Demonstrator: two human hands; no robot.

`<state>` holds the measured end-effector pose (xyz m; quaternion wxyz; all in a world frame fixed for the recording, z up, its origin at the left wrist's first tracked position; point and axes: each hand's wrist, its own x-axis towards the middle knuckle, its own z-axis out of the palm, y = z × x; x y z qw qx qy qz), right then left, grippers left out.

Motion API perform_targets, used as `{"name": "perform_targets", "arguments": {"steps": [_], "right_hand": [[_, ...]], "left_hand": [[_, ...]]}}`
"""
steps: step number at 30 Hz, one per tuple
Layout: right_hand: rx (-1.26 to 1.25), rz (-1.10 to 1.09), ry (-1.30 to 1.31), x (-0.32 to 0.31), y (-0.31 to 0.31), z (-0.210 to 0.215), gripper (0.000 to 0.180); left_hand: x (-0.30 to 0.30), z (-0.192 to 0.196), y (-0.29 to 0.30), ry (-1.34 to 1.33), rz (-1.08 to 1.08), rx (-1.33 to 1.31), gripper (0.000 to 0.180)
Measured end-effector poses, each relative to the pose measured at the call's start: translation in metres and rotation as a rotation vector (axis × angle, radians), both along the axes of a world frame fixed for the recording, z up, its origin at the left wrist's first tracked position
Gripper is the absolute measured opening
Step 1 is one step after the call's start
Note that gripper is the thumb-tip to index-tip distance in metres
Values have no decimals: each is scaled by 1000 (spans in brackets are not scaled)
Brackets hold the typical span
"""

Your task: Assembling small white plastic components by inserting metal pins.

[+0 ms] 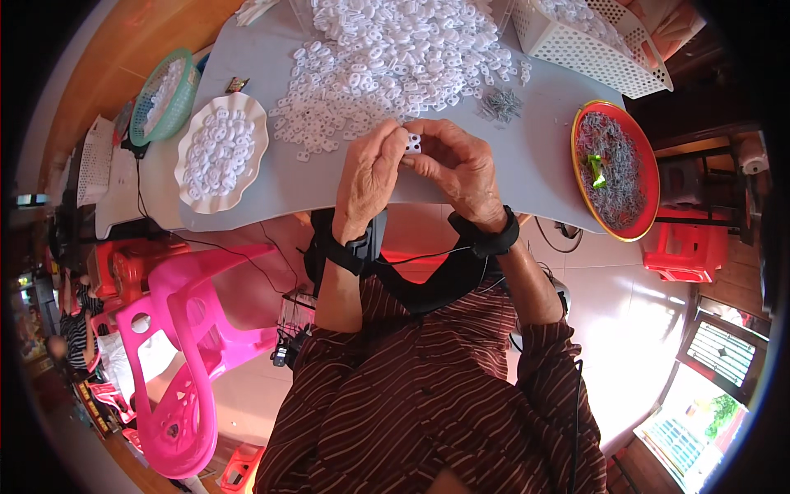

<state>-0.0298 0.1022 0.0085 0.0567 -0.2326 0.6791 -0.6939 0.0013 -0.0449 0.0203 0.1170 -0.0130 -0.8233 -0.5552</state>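
Note:
Over the front edge of the grey table (527, 165), my left hand (368, 171) and my right hand (459, 165) meet at a small white plastic piece (413, 144) with dark holes. Closed left fingers press against its left side, while my right thumb and forefinger pinch it from the right. Part of the piece is hidden by the fingers. Just beyond them spreads a big heap of similar white plastic pieces (387, 62). A little pile of thin grey metal parts (500, 104) lies to the right of that heap.
At left stand a scalloped white dish (261, 165) of white pieces and a green basket (179, 111). A red tray (648, 148) with metal parts and a green wrapper sits right. A white perforated basket (584, 66) stands far right. A pink chair (177, 362) is left of me.

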Motion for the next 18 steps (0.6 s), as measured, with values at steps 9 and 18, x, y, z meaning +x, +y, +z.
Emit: {"name": "perform_targets", "arguments": {"steps": [9, 18], "right_hand": [[142, -58, 139, 3, -1, 3, 23], [153, -64, 163, 4, -1, 10, 18]], "left_hand": [[-1, -7, -1, 30, -27, 6, 18], [-1, -4, 0, 18, -44, 13, 19]]}}
